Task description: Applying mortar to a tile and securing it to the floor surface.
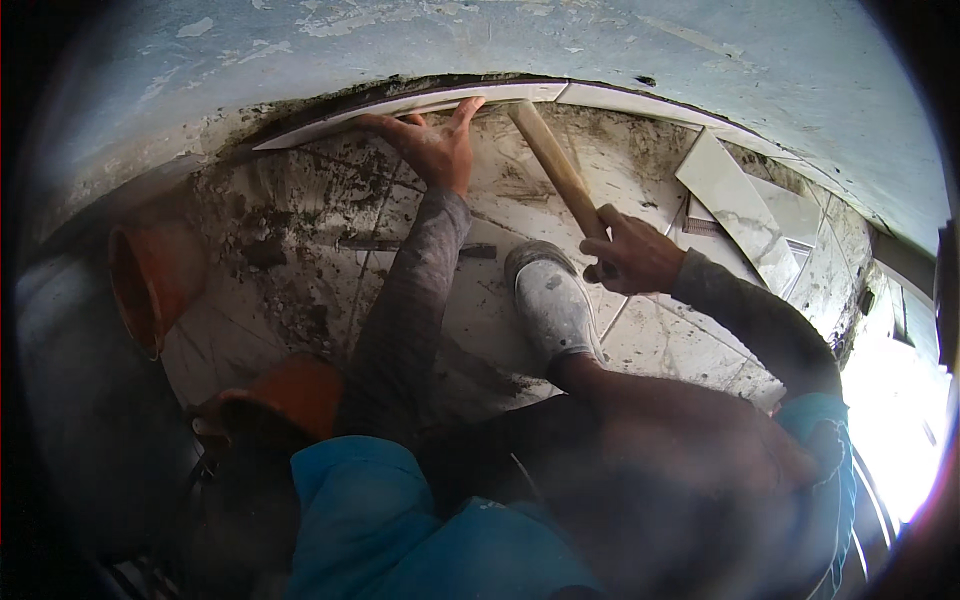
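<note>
Along the base of the wall runs a strip of pale skirting tile (400, 107). My left hand (437, 152) reaches up to that strip with its fingers spread, thumb and fingertips touching its face and top edge. In my right hand (640, 252) is a wooden stick (556, 165), gripped near its lower end. It slants up and left, and its far end is close to the tile strip, just right of my left hand. Whether it touches the tile, I cannot tell.
Two orange buckets (160, 285) (290, 395) stand at the left. A long dark metal tool (475, 251) lies on the dirty tiled floor (660, 345), partly behind my left forearm. Loose marbled tiles (740, 210) rest at the right near the wall. My shoe (552, 300) is between my arms.
</note>
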Action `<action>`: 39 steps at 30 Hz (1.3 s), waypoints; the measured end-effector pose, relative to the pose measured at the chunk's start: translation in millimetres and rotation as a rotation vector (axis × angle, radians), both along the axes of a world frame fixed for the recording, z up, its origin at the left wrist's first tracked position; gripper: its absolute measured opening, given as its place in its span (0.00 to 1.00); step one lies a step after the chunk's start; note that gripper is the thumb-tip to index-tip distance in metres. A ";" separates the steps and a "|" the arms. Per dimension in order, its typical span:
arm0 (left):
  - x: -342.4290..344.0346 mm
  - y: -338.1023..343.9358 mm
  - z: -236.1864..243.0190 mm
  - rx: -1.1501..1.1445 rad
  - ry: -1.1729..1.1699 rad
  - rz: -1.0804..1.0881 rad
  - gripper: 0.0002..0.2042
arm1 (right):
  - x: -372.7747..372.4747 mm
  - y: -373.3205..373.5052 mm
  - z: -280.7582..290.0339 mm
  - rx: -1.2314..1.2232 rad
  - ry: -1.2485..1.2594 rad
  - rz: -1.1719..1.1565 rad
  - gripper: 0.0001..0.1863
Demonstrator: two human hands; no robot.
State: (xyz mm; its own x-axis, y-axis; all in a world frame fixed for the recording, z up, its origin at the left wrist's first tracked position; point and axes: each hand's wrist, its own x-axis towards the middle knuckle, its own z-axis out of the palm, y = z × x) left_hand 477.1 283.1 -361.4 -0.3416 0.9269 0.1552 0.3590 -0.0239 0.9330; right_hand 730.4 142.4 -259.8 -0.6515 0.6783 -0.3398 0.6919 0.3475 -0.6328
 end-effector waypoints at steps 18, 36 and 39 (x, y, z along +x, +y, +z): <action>-0.3 -0.7 1.5 0.004 0.049 -0.016 0.52 | -5.8 -12.0 -3.4 -0.025 0.005 -0.065 0.20; -8.1 -2.1 -27.0 0.085 -0.352 -0.073 0.41 | 42.2 -133.2 12.1 -0.092 -0.169 -0.222 0.21; -3.9 -10.7 0.3 -0.015 0.038 0.048 0.49 | 39.1 -132.8 16.4 -0.125 -0.193 -0.248 0.23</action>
